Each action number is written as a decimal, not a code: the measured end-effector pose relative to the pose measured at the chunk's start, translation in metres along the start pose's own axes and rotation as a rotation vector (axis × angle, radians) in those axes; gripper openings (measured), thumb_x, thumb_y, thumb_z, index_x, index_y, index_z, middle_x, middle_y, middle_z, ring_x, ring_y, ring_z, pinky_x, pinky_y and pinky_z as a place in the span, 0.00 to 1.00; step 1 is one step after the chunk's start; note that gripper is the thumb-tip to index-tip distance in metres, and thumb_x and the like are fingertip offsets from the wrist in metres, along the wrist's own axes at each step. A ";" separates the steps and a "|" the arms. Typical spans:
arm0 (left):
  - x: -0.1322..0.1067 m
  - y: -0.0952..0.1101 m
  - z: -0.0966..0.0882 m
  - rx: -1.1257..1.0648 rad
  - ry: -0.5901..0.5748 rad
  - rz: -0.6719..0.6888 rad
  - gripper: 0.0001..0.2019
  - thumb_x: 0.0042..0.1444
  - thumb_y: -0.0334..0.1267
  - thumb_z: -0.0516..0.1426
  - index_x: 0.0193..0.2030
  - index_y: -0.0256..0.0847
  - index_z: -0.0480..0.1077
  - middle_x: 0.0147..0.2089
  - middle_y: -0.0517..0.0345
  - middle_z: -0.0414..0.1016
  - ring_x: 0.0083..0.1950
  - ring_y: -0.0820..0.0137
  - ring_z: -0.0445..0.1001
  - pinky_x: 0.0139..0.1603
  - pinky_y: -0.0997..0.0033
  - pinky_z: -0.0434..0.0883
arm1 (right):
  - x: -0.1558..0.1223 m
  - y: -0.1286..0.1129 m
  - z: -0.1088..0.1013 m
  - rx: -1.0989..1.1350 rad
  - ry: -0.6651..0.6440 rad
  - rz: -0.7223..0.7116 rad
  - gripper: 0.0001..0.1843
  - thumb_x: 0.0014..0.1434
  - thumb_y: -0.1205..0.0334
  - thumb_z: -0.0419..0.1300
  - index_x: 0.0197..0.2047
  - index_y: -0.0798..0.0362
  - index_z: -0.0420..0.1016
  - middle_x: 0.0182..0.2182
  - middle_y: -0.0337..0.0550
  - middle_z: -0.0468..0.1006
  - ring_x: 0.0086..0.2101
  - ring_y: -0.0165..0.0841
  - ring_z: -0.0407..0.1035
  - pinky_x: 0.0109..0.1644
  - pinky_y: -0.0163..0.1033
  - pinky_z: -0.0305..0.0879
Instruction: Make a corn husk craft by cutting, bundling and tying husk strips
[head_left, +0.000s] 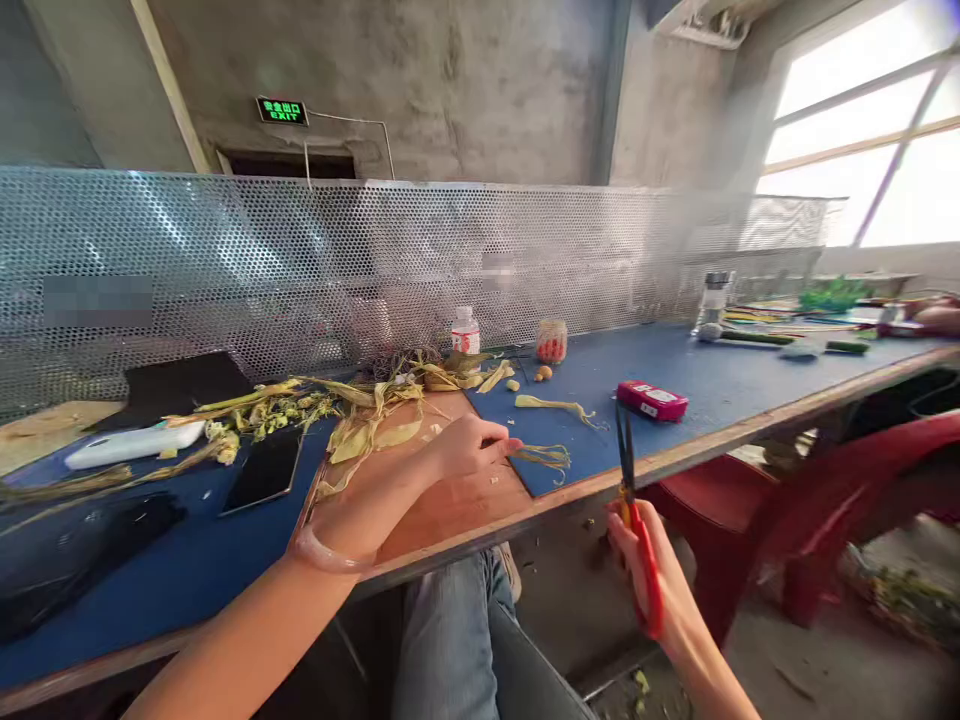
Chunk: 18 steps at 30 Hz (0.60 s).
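A bundle of thin dried plant strands (544,457) is being pinched at one end by the left grip (466,447), the loose ends being spread beyond the fingertips, rightward over the blue bench (592,370). Red-handled scissors (646,572) are being held by the right grip (660,548), clamped about the handles, with the blades being pointed upward near a pink box (651,400). A wooden board (442,515) is being partly covered by the left forearm and dried husks (401,432). Farther back, a jar (551,342) and a bottle (465,332) are being supported by the bench.
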<state>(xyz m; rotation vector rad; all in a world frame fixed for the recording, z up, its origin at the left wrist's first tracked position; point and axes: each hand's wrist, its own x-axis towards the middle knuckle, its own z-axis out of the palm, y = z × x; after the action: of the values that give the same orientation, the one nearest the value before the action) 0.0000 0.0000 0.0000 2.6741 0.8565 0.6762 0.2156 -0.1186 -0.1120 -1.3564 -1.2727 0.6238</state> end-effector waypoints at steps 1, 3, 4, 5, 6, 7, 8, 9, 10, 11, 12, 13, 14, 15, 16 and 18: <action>0.000 0.000 -0.001 -0.001 0.013 -0.003 0.22 0.60 0.49 0.48 0.19 0.38 0.57 0.17 0.66 0.51 0.20 0.78 0.51 0.23 0.74 0.48 | -0.002 0.002 -0.002 -0.063 0.027 0.000 0.19 0.55 0.41 0.49 0.38 0.48 0.59 0.24 0.33 0.65 0.23 0.31 0.61 0.26 0.34 0.61; 0.000 -0.001 -0.002 0.003 0.038 -0.009 0.23 0.61 0.50 0.47 0.19 0.38 0.57 0.16 0.66 0.50 0.20 0.78 0.51 0.23 0.74 0.48 | -0.005 0.006 -0.006 -0.190 0.082 -0.006 0.20 0.53 0.41 0.52 0.39 0.48 0.60 0.26 0.35 0.69 0.25 0.33 0.65 0.28 0.36 0.63; 0.000 -0.002 -0.002 0.008 0.051 -0.011 0.23 0.61 0.50 0.47 0.18 0.38 0.57 0.16 0.66 0.51 0.20 0.78 0.51 0.23 0.74 0.48 | -0.007 0.007 -0.007 -0.258 0.109 -0.006 0.20 0.52 0.41 0.53 0.40 0.48 0.60 0.27 0.37 0.70 0.26 0.34 0.67 0.28 0.37 0.64; 0.000 -0.003 -0.003 0.016 0.062 -0.015 0.24 0.61 0.50 0.47 0.18 0.38 0.57 0.16 0.66 0.51 0.20 0.78 0.51 0.23 0.74 0.48 | -0.009 0.009 -0.007 -0.331 0.131 -0.002 0.21 0.52 0.41 0.53 0.41 0.48 0.61 0.29 0.38 0.72 0.28 0.36 0.69 0.29 0.38 0.65; 0.000 -0.003 -0.003 0.027 0.076 -0.019 0.24 0.61 0.50 0.46 0.18 0.38 0.56 0.16 0.66 0.52 0.20 0.78 0.51 0.23 0.74 0.48 | -0.011 0.009 -0.007 -0.400 0.158 -0.005 0.21 0.52 0.41 0.53 0.42 0.47 0.61 0.31 0.40 0.74 0.30 0.38 0.71 0.30 0.39 0.66; 0.000 -0.004 -0.003 0.040 0.091 -0.023 0.24 0.61 0.50 0.46 0.18 0.38 0.57 0.16 0.66 0.52 0.20 0.78 0.51 0.23 0.73 0.48 | -0.014 0.010 -0.007 -0.462 0.182 -0.020 0.21 0.52 0.41 0.53 0.43 0.47 0.61 0.33 0.42 0.74 0.32 0.39 0.72 0.31 0.40 0.67; 0.000 -0.004 -0.003 0.052 0.108 -0.027 0.24 0.61 0.50 0.46 0.18 0.37 0.57 0.16 0.66 0.53 0.20 0.78 0.52 0.23 0.74 0.48 | -0.016 0.010 -0.007 -0.514 0.205 -0.046 0.22 0.52 0.41 0.53 0.43 0.47 0.62 0.36 0.44 0.75 0.34 0.40 0.72 0.32 0.40 0.68; 0.000 -0.004 -0.003 0.063 0.124 -0.031 0.24 0.61 0.50 0.46 0.19 0.37 0.58 0.16 0.66 0.53 0.20 0.78 0.52 0.24 0.74 0.48 | -0.017 0.011 -0.006 -0.559 0.226 -0.078 0.21 0.53 0.42 0.53 0.44 0.47 0.62 0.39 0.45 0.75 0.36 0.41 0.72 0.32 0.41 0.68; 0.000 -0.004 -0.003 0.071 0.139 -0.035 0.24 0.61 0.50 0.46 0.19 0.37 0.58 0.16 0.66 0.53 0.20 0.78 0.52 0.24 0.74 0.48 | -0.018 0.011 -0.005 -0.598 0.239 -0.112 0.21 0.53 0.42 0.53 0.44 0.47 0.62 0.41 0.46 0.74 0.38 0.42 0.72 0.32 0.41 0.69; 0.000 -0.004 -0.003 0.077 0.148 -0.039 0.24 0.61 0.50 0.46 0.19 0.37 0.59 0.16 0.66 0.53 0.20 0.78 0.52 0.24 0.74 0.48 | -0.019 0.012 -0.004 -0.629 0.247 -0.144 0.21 0.53 0.43 0.53 0.45 0.47 0.62 0.44 0.46 0.74 0.40 0.42 0.72 0.33 0.42 0.69; 0.000 -0.003 -0.003 0.081 0.150 -0.041 0.24 0.61 0.50 0.46 0.19 0.37 0.59 0.16 0.66 0.53 0.20 0.77 0.52 0.24 0.74 0.48 | -0.018 0.012 -0.004 -0.651 0.251 -0.167 0.21 0.53 0.44 0.53 0.45 0.47 0.61 0.46 0.46 0.73 0.42 0.42 0.71 0.34 0.42 0.69; 0.000 -0.003 -0.003 0.085 0.146 -0.038 0.24 0.62 0.50 0.46 0.19 0.37 0.59 0.16 0.66 0.54 0.19 0.77 0.53 0.24 0.74 0.48 | -0.018 0.013 -0.003 -0.667 0.252 -0.178 0.21 0.53 0.44 0.53 0.45 0.47 0.61 0.47 0.46 0.72 0.44 0.43 0.70 0.35 0.42 0.70; 0.000 -0.002 -0.003 0.089 0.139 -0.033 0.24 0.62 0.50 0.46 0.19 0.37 0.59 0.15 0.66 0.54 0.19 0.77 0.53 0.24 0.74 0.48 | -0.017 0.014 -0.003 -0.678 0.253 -0.179 0.21 0.53 0.44 0.53 0.46 0.47 0.61 0.47 0.45 0.72 0.45 0.42 0.70 0.36 0.43 0.70; -0.001 -0.002 -0.003 0.093 0.132 -0.027 0.24 0.62 0.50 0.46 0.19 0.37 0.59 0.15 0.66 0.54 0.19 0.77 0.53 0.24 0.74 0.48 | -0.015 0.014 -0.002 -0.686 0.254 -0.173 0.22 0.53 0.44 0.53 0.47 0.47 0.61 0.47 0.45 0.72 0.45 0.42 0.70 0.36 0.43 0.70; -0.001 -0.002 -0.002 0.099 0.129 -0.020 0.24 0.62 0.50 0.46 0.19 0.38 0.59 0.15 0.66 0.54 0.19 0.77 0.53 0.24 0.74 0.49 | -0.014 0.014 -0.002 -0.691 0.255 -0.167 0.22 0.53 0.44 0.53 0.47 0.47 0.61 0.48 0.45 0.72 0.46 0.42 0.69 0.36 0.43 0.70; -0.001 -0.001 -0.002 0.127 0.135 -0.005 0.24 0.62 0.49 0.45 0.18 0.38 0.58 0.15 0.66 0.54 0.19 0.77 0.53 0.23 0.74 0.49 | -0.011 0.014 -0.001 -0.695 0.259 -0.157 0.22 0.53 0.44 0.53 0.47 0.47 0.62 0.48 0.45 0.72 0.46 0.43 0.69 0.36 0.43 0.69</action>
<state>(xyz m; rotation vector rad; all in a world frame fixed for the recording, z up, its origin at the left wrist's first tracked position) -0.0022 0.0006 0.0009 2.7623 0.9707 0.8352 0.2179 -0.1264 -0.1275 -1.7995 -1.4204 -0.1327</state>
